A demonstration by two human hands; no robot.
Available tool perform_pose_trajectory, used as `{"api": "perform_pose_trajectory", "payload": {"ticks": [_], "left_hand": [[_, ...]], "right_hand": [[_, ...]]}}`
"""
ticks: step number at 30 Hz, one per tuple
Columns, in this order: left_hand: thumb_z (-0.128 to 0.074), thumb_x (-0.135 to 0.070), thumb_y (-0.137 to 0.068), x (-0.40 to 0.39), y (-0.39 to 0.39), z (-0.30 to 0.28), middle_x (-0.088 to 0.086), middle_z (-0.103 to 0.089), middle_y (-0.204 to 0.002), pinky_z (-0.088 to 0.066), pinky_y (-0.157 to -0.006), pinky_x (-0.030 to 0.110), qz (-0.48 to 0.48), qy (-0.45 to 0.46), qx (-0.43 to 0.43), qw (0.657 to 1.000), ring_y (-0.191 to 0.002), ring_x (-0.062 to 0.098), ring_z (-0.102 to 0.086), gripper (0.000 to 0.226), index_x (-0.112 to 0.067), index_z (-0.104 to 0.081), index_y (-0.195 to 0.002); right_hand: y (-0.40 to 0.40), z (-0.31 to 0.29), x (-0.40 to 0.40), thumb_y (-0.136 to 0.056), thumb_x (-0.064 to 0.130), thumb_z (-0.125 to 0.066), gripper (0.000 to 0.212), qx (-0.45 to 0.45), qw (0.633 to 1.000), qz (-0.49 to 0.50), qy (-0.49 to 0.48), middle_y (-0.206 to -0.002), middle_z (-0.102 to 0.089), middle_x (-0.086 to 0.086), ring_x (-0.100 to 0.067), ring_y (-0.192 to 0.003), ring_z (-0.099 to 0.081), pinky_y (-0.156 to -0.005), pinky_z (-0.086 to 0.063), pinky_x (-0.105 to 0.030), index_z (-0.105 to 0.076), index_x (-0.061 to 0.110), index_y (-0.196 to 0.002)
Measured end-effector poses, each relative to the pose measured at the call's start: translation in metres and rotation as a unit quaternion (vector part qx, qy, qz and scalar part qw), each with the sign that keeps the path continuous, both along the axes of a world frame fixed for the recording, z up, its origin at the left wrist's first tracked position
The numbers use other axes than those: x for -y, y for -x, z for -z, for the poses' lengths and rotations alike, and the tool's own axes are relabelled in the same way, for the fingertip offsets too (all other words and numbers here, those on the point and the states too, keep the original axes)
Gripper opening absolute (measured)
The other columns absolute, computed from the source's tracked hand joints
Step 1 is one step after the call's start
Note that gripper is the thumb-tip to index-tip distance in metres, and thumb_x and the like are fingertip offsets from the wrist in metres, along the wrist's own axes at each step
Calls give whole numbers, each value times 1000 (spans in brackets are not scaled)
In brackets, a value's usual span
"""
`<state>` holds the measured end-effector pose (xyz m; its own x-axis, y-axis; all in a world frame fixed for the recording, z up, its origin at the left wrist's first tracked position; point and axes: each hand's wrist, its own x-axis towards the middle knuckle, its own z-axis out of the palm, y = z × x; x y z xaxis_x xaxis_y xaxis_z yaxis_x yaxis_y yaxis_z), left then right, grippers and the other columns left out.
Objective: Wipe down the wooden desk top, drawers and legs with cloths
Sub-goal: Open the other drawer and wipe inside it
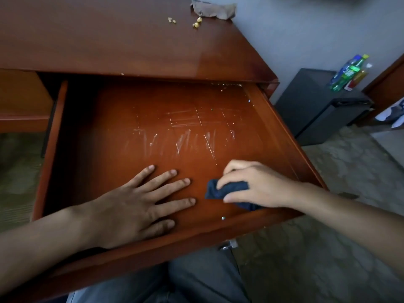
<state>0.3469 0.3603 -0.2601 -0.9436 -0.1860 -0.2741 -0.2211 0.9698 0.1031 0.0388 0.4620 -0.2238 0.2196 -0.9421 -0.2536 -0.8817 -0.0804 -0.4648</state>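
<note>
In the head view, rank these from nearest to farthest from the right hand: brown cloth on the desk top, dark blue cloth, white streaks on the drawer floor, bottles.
1. dark blue cloth, gripped by the right hand.
2. white streaks, mid-drawer, beyond the hand.
3. bottles, far right on the black cabinet.
4. brown cloth, desk top's back edge.

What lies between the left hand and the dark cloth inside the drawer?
Nothing: the head view shows only bare drawer floor between the left hand and the cloth under the right hand.

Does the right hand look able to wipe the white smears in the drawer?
Probably yes: the right hand grips the dark cloth just short of the white smears, with bare drawer floor between.
</note>
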Motion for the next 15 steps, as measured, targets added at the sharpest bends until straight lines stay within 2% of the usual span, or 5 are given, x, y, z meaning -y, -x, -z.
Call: {"api": "perform_pose_trajectory", "payload": {"ticks": [2,4,7,9,15], "left_hand": [[-19,-60,-110,2,-3,5,-5,6,-174,2,-121,51,16,47,-53,997,-159,25,5,59,-46,2,-163],[-26,-59,-109,3,-4,7,0,-15,-173,-14,-116,51,12,91,-52,994,-157,32,-18,60,-39,-14,-164],[-28,-59,-109,4,-4,14,1,-18,-172,-17,-115,51,22,117,-91,989,-155,32,-23,60,-38,-17,-164],[-29,-59,-109,3,-3,15,1,-20,-171,-18,-114,51,23,132,-113,985,-154,32,-25,60,-38,-19,-164],[-31,-61,-107,4,-1,18,0,-22,-171,-20,-113,50,21,141,-126,982,-153,32,-28,60,-39,-24,-163]], "right_hand": [[-12,4,18,-88,45,-75,22,4,998,-57,9,-105,-56,19,-5,-96,-59,-81,-49,-28,-74,39,-109],[11,10,46,-88,46,-73,22,-35,995,-19,87,-103,-60,14,-9,-92,-62,-77,-51,-33,-76,38,-109],[69,6,83,-92,38,-72,21,-199,938,182,218,-105,-60,5,-23,-94,-65,-77,-51,-36,-77,29,-111],[86,3,85,-91,38,-73,24,-185,914,281,227,-107,-61,6,-21,-96,-64,-81,-52,-36,-77,28,-112],[15,-1,30,-90,33,-75,25,-21,992,12,124,-109,-66,12,-6,-95,-66,-82,-54,-31,-75,27,-114]]}}
